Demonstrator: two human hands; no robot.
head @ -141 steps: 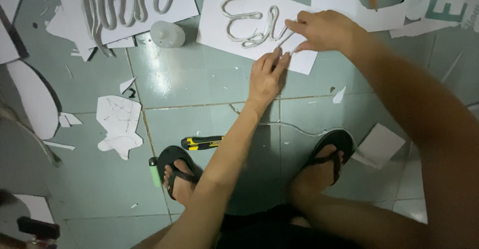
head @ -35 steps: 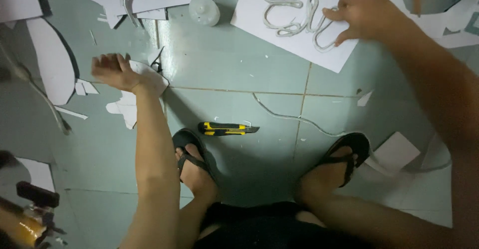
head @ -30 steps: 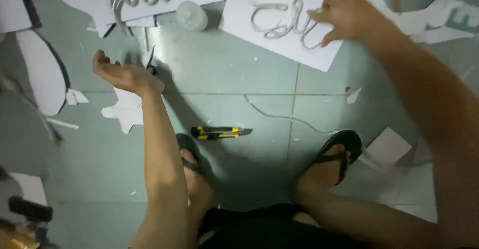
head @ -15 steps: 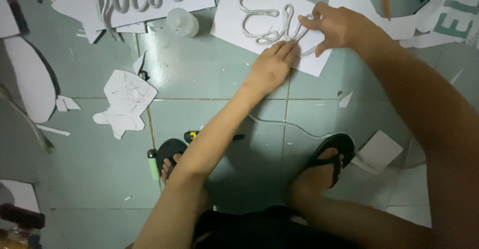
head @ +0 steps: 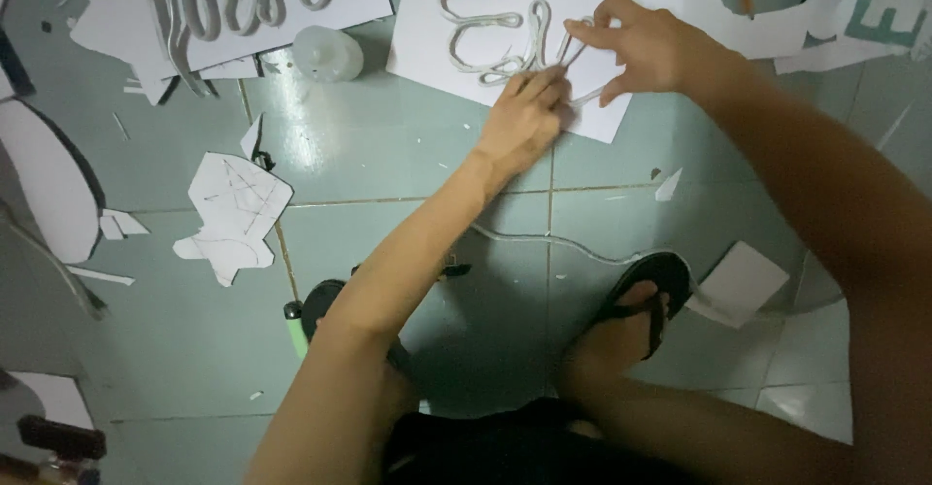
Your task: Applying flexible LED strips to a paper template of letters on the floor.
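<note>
A white sheet (head: 427, 53) lies on the green tiled floor with a pale flexible strip (head: 476, 21) bent over it in curling letter shapes. My left hand (head: 524, 116) presses down on the strip at the sheet's lower right, fingers together. My right hand (head: 650, 50) pinches the strip's loops just to the right of that, fingertips closed on it. A loose length of the strip (head: 563, 244) trails across the floor toward my feet.
Another white sheet with bent strip (head: 252, 0) lies at the top left, a clear round lid (head: 328, 53) beside it. Paper offcuts (head: 233, 213) scatter the left floor. My sandalled feet (head: 641, 296) are below. A green lighter (head: 294, 325) sits by the left foot.
My left hand swung from the paper offcuts on the left back to the sheet and now presses the strip. The right hand stayed on the strip.
</note>
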